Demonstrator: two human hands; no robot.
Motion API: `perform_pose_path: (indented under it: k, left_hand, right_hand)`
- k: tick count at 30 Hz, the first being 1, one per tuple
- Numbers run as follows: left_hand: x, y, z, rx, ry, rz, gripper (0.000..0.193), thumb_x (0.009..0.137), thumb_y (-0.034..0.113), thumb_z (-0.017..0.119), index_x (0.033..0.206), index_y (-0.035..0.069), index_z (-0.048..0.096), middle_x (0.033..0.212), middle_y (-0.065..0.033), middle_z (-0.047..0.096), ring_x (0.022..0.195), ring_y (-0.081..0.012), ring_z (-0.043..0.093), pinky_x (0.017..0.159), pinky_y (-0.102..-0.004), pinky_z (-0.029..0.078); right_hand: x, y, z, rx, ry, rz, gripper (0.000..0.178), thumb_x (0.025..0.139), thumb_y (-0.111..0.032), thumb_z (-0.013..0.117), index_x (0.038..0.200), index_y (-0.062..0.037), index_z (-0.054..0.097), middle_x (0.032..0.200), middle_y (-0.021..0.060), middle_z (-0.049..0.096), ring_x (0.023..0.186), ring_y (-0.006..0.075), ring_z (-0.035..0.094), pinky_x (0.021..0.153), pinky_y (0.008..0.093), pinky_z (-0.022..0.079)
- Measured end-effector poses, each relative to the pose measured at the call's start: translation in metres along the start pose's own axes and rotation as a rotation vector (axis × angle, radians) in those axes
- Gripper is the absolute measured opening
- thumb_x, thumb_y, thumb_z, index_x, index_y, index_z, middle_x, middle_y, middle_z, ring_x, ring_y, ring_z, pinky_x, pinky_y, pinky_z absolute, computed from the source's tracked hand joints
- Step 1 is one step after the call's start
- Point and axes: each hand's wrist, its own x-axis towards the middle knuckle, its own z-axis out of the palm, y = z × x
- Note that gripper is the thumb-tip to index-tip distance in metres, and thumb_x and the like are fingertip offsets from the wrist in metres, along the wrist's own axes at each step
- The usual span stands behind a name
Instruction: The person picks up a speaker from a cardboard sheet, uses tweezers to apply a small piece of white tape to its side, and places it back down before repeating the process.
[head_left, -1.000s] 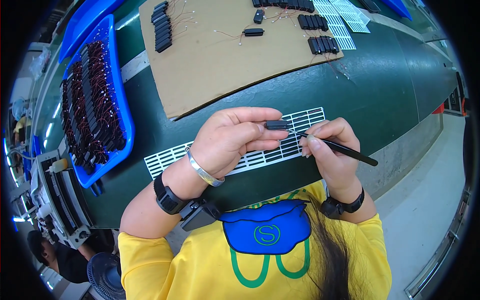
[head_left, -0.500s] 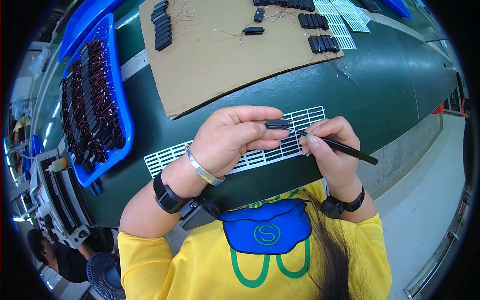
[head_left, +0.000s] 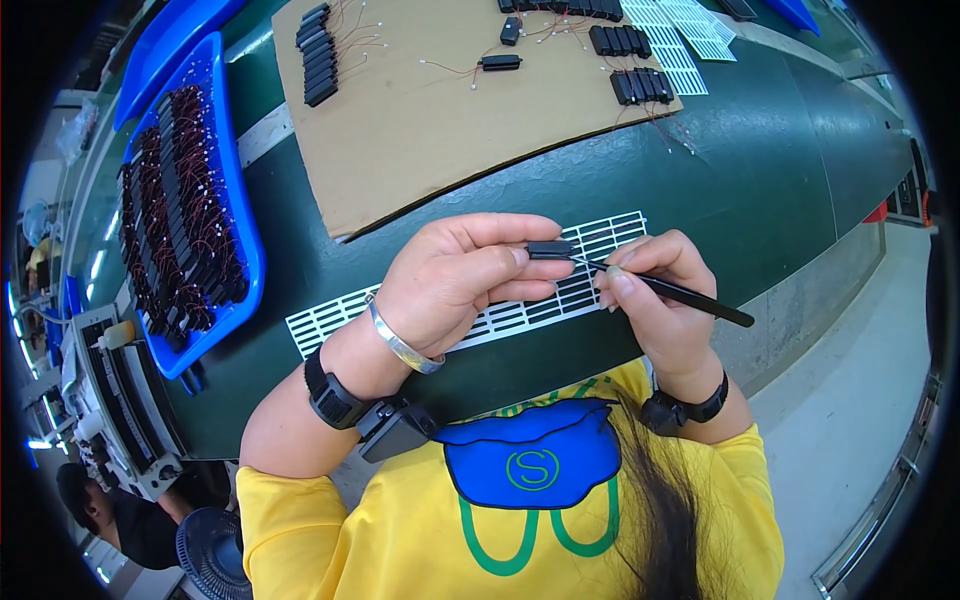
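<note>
so the left hand (head_left: 450, 275) is palm-up-ish, thumb and fingers pinched on a small black block (head_left: 548, 248), which sits out past the thumb tip, up above a white slotted strip (head_left: 330, 320). the right hand (head_left: 665, 285) grips a thin black tool (head_left: 700, 300) like a pen, with its pointed tip up at the right end of the block — too small to tell if it's actually touching. the two hands are apart but near each other, with the tool's tip in the space between them.

the strip lies slantwise on a green table (head_left: 770, 200), partly hidden under the hands. beyond it there's a sheet of cardboard (head_left: 420, 140) with a row of black blocks (head_left: 319, 65) at its left, more grouped at the right, and one loner (head_left: 500, 63) near the middle, thin reddish wires trailing off. over on the left a blue tray (head_left: 254, 265) holds loads more of them, wires and all — packed in long rows. silver bracelet (head_left: 398, 340) on the left wrist, btw.
</note>
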Motion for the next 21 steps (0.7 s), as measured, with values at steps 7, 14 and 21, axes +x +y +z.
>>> perform_pose_path:
  k: [7, 14, 21]
  left_hand:
    - [0.0004, -0.0006, -0.0007, -0.012, 0.000, 0.003, 0.027, 0.085, -0.001, 0.044, 0.110, -0.009, 0.049, 0.104, -0.0171, 0.056, 0.095, -0.0250, 0.059, 0.083, -0.0292, 0.050]
    - [0.0001, -0.0011, -0.0022, -0.027, -0.012, 0.011, 0.027, 0.086, 0.001, 0.044, 0.111, -0.009, 0.049, 0.103, -0.0180, 0.056, 0.095, -0.0255, 0.059, 0.082, -0.0299, 0.050]
    - [0.0013, -0.0022, -0.0021, 0.000, 0.021, -0.004, 0.026, 0.087, 0.006, 0.047, 0.108, -0.008, 0.051, 0.097, -0.0182, 0.059, 0.089, -0.0259, 0.061, 0.079, -0.0300, 0.052]
  right_hand:
    - [-0.0002, 0.0009, -0.0008, -0.013, -0.007, -0.001, 0.010, 0.078, 0.006, 0.051, 0.083, -0.0008, 0.045, 0.078, 0.0119, 0.056, 0.063, 0.0114, 0.054, 0.059, 0.0220, 0.046]
    - [0.0000, -0.0005, 0.0001, 0.000, -0.012, 0.006, 0.011, 0.078, 0.006, 0.051, 0.083, -0.0009, 0.045, 0.078, 0.0117, 0.056, 0.064, 0.0115, 0.054, 0.060, 0.0222, 0.046]
    - [-0.0017, -0.0002, 0.0005, -0.010, -0.017, 0.006, 0.012, 0.077, 0.007, 0.052, 0.083, -0.0012, 0.045, 0.078, 0.0109, 0.055, 0.065, 0.0119, 0.055, 0.061, 0.0226, 0.046]
